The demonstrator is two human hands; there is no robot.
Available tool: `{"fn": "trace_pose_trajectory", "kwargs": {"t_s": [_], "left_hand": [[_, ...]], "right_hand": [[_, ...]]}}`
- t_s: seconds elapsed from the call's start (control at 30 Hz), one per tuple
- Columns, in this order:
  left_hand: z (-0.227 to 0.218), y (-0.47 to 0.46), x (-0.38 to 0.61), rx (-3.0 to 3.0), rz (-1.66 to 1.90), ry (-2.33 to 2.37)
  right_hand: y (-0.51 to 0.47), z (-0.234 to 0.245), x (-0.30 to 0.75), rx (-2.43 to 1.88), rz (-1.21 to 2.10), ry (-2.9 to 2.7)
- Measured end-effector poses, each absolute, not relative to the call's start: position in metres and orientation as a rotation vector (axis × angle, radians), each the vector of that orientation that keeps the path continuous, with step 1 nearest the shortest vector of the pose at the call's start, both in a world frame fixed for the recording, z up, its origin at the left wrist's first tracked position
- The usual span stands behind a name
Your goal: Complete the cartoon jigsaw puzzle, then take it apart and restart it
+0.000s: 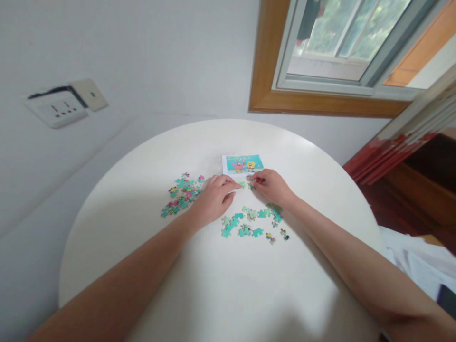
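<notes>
Both my hands rest on a round white table (213, 285). My left hand (213, 199) lies with fingers curled, its fingertips touching a small teal puzzle piece (242, 184). My right hand (272, 185) pinches a small piece beside it, right in front of a picture card (242, 164) showing cartoon figures on teal. A heap of mixed puzzle pieces (181, 194) lies left of my left hand. Several loose teal pieces (251, 223) are spread just near of both hands.
A white wall with a power socket (57, 108) stands to the left. A wood-framed window (338, 61) is behind the table at the right. Red and brown furniture (409, 161) and white papers (420, 266) lie to the right of the table.
</notes>
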State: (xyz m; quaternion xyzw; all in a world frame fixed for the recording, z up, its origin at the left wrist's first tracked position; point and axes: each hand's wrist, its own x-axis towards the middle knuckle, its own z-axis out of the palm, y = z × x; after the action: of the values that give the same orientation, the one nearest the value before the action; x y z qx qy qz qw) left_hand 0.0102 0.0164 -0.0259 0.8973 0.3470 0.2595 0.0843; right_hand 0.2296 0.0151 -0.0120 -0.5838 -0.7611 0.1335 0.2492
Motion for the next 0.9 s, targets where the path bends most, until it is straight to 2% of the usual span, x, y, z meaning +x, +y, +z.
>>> {"fn": "trace_pose_trajectory", "kwargs": {"t_s": [0.2,0.53,0.63,0.9], "left_hand": [[-0.028,0.019,0.010,2.681,0.788,1.019],[-0.027,0.018,0.009,2.686,0.778,1.016],[-0.026,0.017,0.009,2.681,0.780,1.013],[-0.029,0.017,0.009,2.674,0.809,1.013]], "right_hand": [[0.010,-0.010,0.232,-1.550,0.271,-2.179],[-0.010,0.018,0.241,-1.504,0.662,-2.402],[-0.018,0.027,0.241,-1.523,0.658,-2.446],[-0.032,0.037,0.231,-1.162,0.631,-2.565]]}}
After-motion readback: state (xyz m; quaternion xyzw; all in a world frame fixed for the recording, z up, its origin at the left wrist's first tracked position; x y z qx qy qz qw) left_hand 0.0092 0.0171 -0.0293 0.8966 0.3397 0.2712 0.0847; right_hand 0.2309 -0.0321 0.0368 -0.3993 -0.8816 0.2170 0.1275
